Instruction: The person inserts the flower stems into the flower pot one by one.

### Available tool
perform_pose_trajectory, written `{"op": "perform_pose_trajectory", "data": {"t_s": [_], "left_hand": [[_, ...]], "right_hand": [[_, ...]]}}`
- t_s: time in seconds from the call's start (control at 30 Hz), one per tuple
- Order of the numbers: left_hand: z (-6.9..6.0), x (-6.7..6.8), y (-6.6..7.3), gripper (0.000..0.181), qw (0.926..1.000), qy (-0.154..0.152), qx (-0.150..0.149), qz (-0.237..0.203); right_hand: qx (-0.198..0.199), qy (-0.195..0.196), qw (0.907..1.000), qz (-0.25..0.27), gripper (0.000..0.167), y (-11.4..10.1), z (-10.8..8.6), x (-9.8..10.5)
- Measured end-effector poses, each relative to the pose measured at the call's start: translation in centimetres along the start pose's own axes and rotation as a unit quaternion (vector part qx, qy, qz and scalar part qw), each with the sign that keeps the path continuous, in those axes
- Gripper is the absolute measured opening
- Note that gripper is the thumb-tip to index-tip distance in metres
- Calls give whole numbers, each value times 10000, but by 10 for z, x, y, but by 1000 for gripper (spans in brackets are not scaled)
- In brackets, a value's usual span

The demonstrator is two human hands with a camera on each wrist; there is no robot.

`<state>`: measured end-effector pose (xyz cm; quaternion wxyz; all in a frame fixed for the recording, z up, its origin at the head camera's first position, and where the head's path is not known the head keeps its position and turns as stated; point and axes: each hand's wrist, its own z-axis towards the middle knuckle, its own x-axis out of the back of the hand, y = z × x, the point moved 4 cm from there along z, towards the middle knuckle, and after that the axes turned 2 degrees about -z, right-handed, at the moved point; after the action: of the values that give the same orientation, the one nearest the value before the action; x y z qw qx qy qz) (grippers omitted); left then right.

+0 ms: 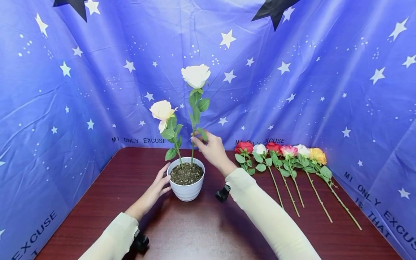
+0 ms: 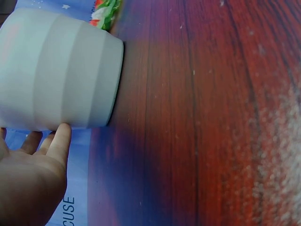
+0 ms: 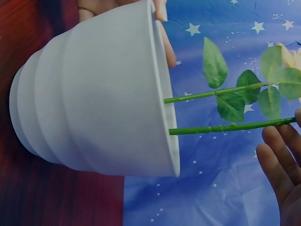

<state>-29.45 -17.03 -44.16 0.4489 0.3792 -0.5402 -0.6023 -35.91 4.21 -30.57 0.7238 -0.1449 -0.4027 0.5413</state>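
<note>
A ribbed white flower pot (image 1: 186,191) filled with dark soil (image 1: 186,176) stands upright on the table. Two artificial roses rise from it: a pale cream rose (image 1: 161,110) leaning left and a taller white rose (image 1: 196,76). My right hand (image 1: 212,148) pinches the white rose's green stem (image 3: 207,129) between thumb and fingers, well above the rim. Against the pot's left side rests my left hand (image 1: 156,188); in the left wrist view its extended fingertips touch the pot wall (image 2: 70,75). The stems' lower ends are hidden in the pot.
To the right, several loose roses lie in a row, among them a red rose (image 1: 243,147), a pink rose (image 1: 289,151) and a yellow rose (image 1: 317,156), stems pointing toward me. A blue star-printed cloth (image 1: 227,108) hangs around the dark red table (image 1: 191,231).
</note>
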Motion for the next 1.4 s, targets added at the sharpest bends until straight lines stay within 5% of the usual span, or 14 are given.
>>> {"op": "perform_pose_trajectory", "data": {"t_s": [0.4, 0.77, 1.4], "left_hand": [[1, 1, -1, 63, 10000, -1, 9, -16], [2, 0, -2, 63, 10000, -4, 16, -27], [1, -2, 0, 62, 10000, 45, 41, -41]], "right_hand": [[-93, -110, 9998, -101, 17, 5, -2, -9], [147, -264, 9961, -828, 13, 15, -9, -17], [-203, -345, 9989, -247, 15, 30, -18, -24]]}}
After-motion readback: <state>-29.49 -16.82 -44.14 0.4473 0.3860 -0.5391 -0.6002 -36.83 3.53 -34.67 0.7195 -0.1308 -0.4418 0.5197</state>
